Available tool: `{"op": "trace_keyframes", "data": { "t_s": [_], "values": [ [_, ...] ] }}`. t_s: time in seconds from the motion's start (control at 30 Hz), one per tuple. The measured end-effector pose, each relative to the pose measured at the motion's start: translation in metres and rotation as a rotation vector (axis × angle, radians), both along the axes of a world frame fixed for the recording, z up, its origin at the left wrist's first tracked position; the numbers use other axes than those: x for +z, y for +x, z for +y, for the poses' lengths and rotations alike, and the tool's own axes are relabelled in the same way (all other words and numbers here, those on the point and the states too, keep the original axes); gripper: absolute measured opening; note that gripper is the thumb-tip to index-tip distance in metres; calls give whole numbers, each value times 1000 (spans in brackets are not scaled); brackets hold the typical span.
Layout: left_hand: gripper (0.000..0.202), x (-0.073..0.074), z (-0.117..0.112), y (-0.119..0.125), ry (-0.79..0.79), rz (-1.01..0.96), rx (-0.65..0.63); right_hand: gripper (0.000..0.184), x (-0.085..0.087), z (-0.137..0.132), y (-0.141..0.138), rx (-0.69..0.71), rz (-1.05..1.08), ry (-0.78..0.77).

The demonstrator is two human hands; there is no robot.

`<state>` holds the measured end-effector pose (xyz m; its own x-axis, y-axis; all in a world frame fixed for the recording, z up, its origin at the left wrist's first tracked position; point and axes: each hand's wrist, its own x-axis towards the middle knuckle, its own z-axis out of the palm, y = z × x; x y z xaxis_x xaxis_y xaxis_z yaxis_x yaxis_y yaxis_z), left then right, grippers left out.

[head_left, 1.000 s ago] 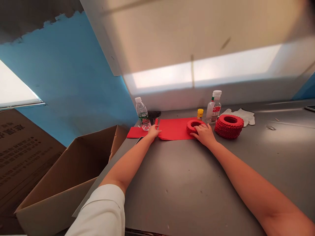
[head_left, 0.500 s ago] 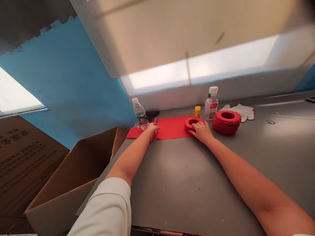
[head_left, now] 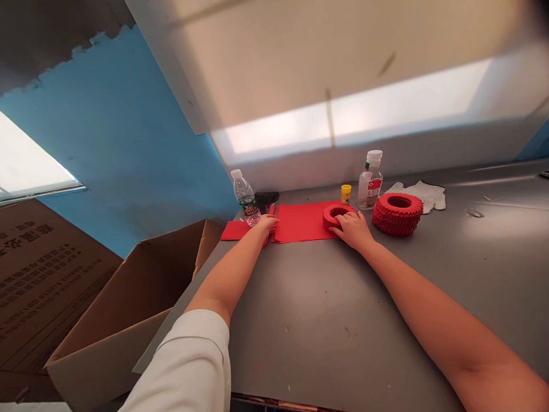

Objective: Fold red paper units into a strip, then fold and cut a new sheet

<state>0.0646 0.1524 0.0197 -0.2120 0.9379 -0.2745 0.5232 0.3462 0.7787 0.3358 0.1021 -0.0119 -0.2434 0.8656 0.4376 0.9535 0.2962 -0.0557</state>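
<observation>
My left hand (head_left: pixel 266 222) reaches to the left edge of a stack of red paper sheets (head_left: pixel 300 222), its fingers stretched out toward that edge. Beside and partly under that hand lie more red paper pieces (head_left: pixel 234 230). My right hand (head_left: pixel 352 227) is closed on the near right side of a ring of folded red paper (head_left: pixel 329 215), thumb in front and fingers over its rim. This ring sits at the right end of the stack. A second, larger ring of folded red paper (head_left: pixel 397 216) stands to the right of that hand, apart from it.
Behind the papers stand a clear plastic bottle (head_left: pixel 246 200), a small yellow-capped container (head_left: pixel 345 194) and a clear bottle with a red label (head_left: pixel 371 180). A white glove (head_left: pixel 431 196) lies behind the larger ring. Left of the grey table (head_left: pixel 309 320) is an open cardboard box (head_left: pixel 128 286).
My left hand's fingers have moved slightly, and the sheets' left edge looks a little shifted. My right hand stays on the ring. The view has shifted slightly.
</observation>
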Motion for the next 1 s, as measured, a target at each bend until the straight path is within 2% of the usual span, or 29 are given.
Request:
{"op": "trace_keyframes", "data": {
  "t_s": [0.17,0.37,0.5,0.67,0.83,0.9,1.0],
  "values": [
    [32,-1,-3,2,57,71,-41,31,-1,0,1,-5,-12,-3],
    [31,11,2,2,216,245,-114,30,0,1,1,-16,-23,-22],
    [31,16,2,1,261,298,-150,31,1,3,4,-9,-23,-30],
    [31,20,-5,2,254,275,-178,30,2,3,7,1,-8,-36],
    [32,33,-13,7,226,187,-210,36,12,1,7,-13,106,-34],
    [32,38,-15,8,188,146,-218,42,22,8,8,-58,203,-8],
    [32,42,-18,7,116,88,-233,48,35,28,14,-214,390,43]
  ]
}}
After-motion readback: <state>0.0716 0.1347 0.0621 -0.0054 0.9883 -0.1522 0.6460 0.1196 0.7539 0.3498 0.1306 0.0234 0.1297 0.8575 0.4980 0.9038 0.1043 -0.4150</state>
